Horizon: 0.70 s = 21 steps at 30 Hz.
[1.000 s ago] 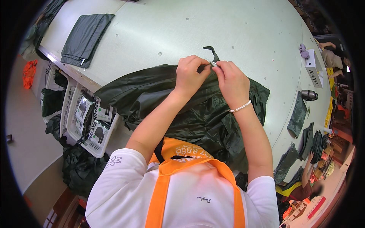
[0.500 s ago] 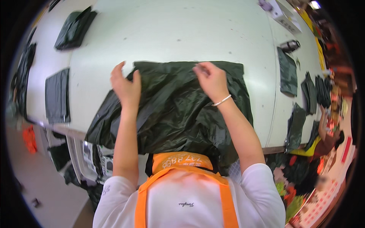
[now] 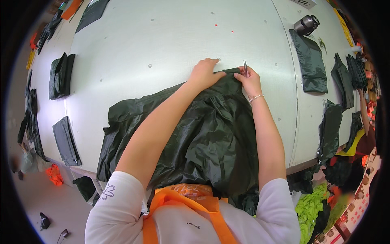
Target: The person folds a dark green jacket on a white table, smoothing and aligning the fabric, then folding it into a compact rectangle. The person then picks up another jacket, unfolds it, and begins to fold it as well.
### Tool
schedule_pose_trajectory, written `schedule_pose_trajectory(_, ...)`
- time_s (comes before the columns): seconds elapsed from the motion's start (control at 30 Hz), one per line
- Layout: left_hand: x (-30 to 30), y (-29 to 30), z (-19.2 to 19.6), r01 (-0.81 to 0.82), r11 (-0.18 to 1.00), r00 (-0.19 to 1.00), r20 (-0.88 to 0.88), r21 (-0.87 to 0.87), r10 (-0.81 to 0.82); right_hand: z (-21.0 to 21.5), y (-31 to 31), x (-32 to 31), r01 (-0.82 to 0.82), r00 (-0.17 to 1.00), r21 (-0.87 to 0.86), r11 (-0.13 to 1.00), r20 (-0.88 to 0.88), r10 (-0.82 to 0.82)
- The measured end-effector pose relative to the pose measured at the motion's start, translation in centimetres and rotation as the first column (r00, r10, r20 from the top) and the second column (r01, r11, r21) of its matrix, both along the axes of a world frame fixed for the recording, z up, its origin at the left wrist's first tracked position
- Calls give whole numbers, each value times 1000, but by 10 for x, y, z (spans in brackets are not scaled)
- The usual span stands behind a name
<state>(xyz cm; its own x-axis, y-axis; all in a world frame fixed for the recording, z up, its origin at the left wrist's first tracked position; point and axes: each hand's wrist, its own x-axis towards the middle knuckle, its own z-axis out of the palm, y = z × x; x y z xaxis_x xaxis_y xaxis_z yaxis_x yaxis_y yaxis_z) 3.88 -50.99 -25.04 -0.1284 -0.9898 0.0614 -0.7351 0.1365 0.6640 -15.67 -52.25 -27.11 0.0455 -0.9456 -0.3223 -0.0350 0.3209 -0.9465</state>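
Note:
A large dark green garment of thin, shiny fabric (image 3: 162, 138) lies crumpled in front of me, its near part hanging over the table edge by my body. My right hand (image 3: 250, 80) pinches the far right corner of the fabric. Slim metal thread snips (image 3: 245, 67) stick up from the same hand, points away from me. Just left of it, my left hand (image 3: 206, 74) rests at the garment's far edge, fingers stretched out and thumb apart. Both forearms reach over the garment and hide parts of it.
On the pale table (image 3: 134, 49), folded dark green pieces lie left (image 3: 67, 140) and right (image 3: 310, 65). A metal flask (image 3: 306, 25) stands at the right. Another person's arm (image 3: 364, 107) shows far right. Lime fabric (image 3: 310, 205) lies below the table.
My left hand has moved right along the far edge towards my right hand. The right hand now pinches the corner, with snips showing. The garment has shifted and its far edge slants.

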Motion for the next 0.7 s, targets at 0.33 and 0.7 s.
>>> schedule_pose_trajectory(0.33,-29,-33,-11,27,940,894,-430,339,129,3,-11,-14,2,993,-6,1000,-116,-3)
schedule_pose_trajectory(0.7,14,-51,8,-101,849,669,-596,518,443,0,-15,-10,30,976,26,999,-219,-23)
